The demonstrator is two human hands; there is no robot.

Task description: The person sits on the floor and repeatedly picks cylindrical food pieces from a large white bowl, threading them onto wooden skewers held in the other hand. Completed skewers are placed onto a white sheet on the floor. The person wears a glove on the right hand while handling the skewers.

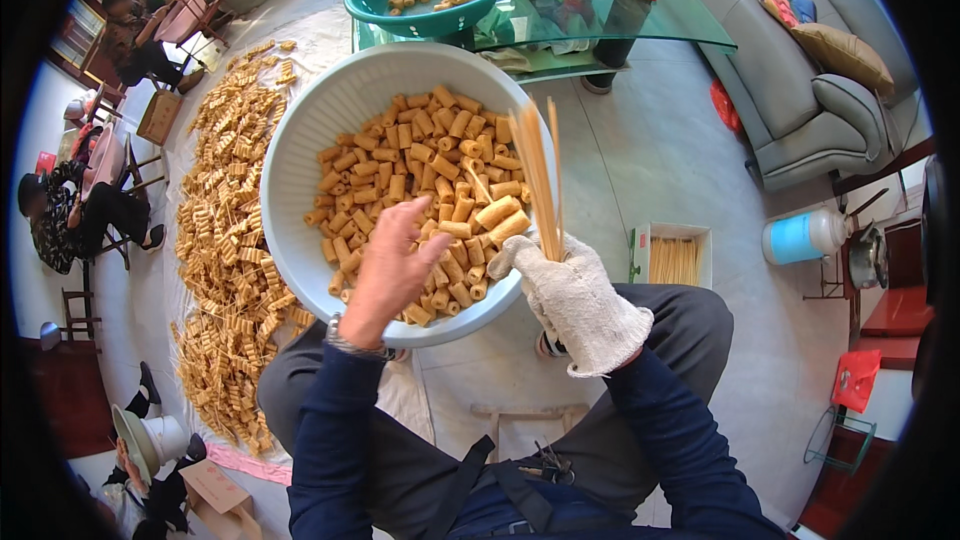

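My left hand [394,262], bare and wearing a metal-banded watch, hovers over a large pale plastic basin [300,127]. Its fingers are apart, a little blurred, with nothing visible between them. Short tan hollow rolls [390,157], apparently a fried food or dried tofu, are heaped in the basin. A white knitted glove covers my right hand [566,296] at the basin's right rim. That hand grips a bundle of thin wooden skewers [538,187] pointing up. Beside its thumb, a few rolls [502,221] sit on a slanting skewer [478,181]; its grip there is partly hidden.
Skewered pieces [232,255] form a long pile on a sheet at left. A green basin [431,22] with some rolls stands on a glass table [675,26]. A box of skewers [673,259] lies right, near a grey sofa [780,82]. Other people [124,37] sit at left.
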